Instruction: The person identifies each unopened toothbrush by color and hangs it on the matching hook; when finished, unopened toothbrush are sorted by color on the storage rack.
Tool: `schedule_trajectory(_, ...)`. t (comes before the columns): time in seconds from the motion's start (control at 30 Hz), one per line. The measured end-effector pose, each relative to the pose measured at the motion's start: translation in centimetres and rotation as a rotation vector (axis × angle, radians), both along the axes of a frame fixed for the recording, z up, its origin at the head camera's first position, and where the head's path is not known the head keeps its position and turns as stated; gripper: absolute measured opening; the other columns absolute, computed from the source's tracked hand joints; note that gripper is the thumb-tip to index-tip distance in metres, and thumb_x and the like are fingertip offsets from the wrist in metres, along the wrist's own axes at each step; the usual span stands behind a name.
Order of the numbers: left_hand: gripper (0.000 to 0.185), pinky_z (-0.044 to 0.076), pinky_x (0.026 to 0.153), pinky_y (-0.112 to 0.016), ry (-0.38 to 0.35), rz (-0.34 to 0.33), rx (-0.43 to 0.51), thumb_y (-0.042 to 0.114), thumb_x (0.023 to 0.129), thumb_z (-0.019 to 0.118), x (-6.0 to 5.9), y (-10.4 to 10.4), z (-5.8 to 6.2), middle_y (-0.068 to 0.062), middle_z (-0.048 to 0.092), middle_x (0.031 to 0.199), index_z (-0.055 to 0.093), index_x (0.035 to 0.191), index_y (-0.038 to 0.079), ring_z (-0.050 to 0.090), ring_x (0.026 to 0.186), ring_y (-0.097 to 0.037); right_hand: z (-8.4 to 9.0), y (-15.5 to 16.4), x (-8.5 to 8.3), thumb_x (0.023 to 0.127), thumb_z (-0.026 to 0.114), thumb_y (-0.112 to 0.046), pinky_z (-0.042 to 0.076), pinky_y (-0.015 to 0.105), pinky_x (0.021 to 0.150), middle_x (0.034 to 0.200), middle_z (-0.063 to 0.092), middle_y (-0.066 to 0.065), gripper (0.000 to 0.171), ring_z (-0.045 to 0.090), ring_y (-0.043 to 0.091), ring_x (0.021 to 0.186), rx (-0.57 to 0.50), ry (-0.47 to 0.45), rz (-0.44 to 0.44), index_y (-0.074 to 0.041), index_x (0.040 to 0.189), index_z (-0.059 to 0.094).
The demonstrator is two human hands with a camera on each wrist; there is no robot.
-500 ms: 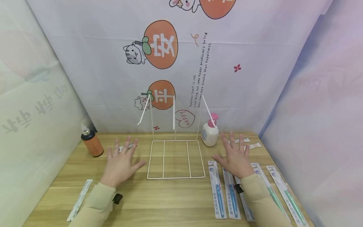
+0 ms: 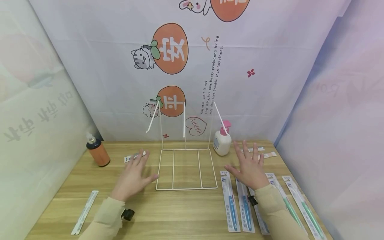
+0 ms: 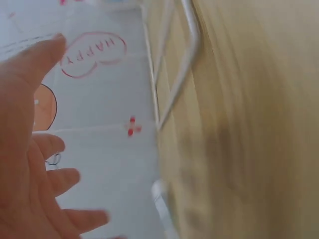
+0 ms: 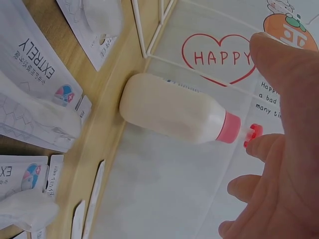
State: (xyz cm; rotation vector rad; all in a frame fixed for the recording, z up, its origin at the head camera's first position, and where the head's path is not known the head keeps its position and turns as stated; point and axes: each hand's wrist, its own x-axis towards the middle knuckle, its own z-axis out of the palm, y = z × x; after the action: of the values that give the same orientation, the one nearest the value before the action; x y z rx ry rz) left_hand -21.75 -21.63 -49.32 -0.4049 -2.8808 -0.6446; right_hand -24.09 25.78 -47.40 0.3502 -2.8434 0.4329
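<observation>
Both my hands are flat with fingers spread, grasping nothing. Left hand (image 2: 134, 176) fingertips sit just short of a small sachet (image 2: 135, 156), thumb nearly at the white wire rack (image 2: 186, 168). Right hand (image 2: 248, 166) hovers over the packaged toothbrushes (image 2: 230, 200), pump bottle (image 2: 222, 140) just beyond. I'd pinch a pack by its edge, it looks slippery
</observation>
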Motion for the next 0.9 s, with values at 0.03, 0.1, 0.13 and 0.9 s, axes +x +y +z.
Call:
schedule_trajectory(0.03,0.110,0.021,0.124,-0.072,-0.036,-0.024,0.060,0.072,0.094,0.069,0.0,0.2,-0.3,-0.018,0.017,0.178,0.022,0.173,0.011,0.021,0.159,-0.052,0.0,0.0,0.1,0.098,0.071,-0.064,0.002,0.092,0.111,0.178,0.005,0.026,0.106,-0.012,0.059,0.158,-0.001,-0.003,0.001,-0.020,0.175,0.014)
schedule_trajectory(0.1,0.109,0.024,0.126,-0.065,-0.110,-0.061,0.180,0.059,0.094,0.079,0.1,0.7,-1.1,-0.018,0.019,0.177,0.023,0.172,0.008,0.024,0.160,-0.047,0.0,0.0,0.2,0.098,0.071,-0.063,0.002,0.092,0.111,0.178,0.005,0.026,0.105,-0.013,0.059,0.158,0.001,-0.009,0.003,-0.020,0.175,0.014)
schedule_trajectory(0.13,0.108,0.025,0.126,-0.063,-0.135,-0.074,0.226,0.053,0.093,0.083,0.1,0.9,-1.4,-0.019,0.022,0.176,0.025,0.171,0.006,0.027,0.159,-0.045,0.0,0.1,0.2,0.098,0.071,-0.063,0.001,0.091,0.112,0.178,0.004,0.025,0.105,-0.013,0.059,0.158,0.001,-0.013,0.005,-0.020,0.175,0.014)
schedule_trajectory(0.9,0.087,0.036,0.116,-0.073,-0.229,0.056,0.205,0.044,0.084,0.093,0.1,3.5,-4.2,-0.040,0.047,0.155,0.059,0.153,0.002,0.044,0.143,-0.062,-1.5,0.6,0.4,0.096,0.076,-0.060,0.014,0.090,0.110,0.160,0.044,0.031,0.098,0.023,0.067,0.148,-0.072,-0.045,0.088,-0.010,0.169,0.035)
